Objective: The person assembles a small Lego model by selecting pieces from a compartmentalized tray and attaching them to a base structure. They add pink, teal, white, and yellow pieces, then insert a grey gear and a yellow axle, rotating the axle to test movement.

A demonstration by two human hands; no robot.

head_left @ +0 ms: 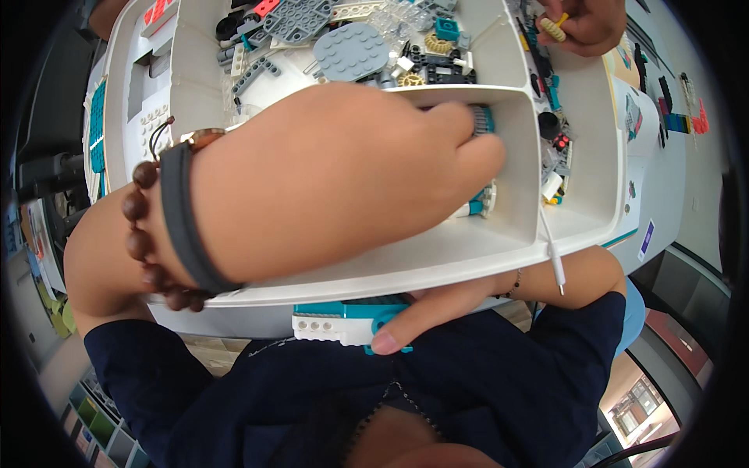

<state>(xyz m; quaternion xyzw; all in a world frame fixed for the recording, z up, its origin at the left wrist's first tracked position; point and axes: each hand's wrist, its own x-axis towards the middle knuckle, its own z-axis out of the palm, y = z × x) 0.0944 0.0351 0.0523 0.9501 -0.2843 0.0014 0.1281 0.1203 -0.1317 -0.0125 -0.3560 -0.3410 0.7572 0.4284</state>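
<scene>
My left hand (367,152) reaches over the white sorting tray (351,290), its back toward me. Its fingers curl down into the near middle compartment; the tips are hidden, so I cannot make out what they grip. White and teal building pieces (477,204) show just below those fingers. Under the tray's near rim, close to my body, my right hand (437,308) is closed around a white and teal brick assembly (335,324). The thumb lies over the assembly's right end, and the rim hides part of the fingers.
The far compartment holds a grey round-edged plate (351,51), gears and beams. Small pieces fill the right compartment. A white cable (552,249) hangs over the near rim. At upper right another person's hand (594,27) holds a yellow piece (554,30). Open booklets (636,117) lie beyond.
</scene>
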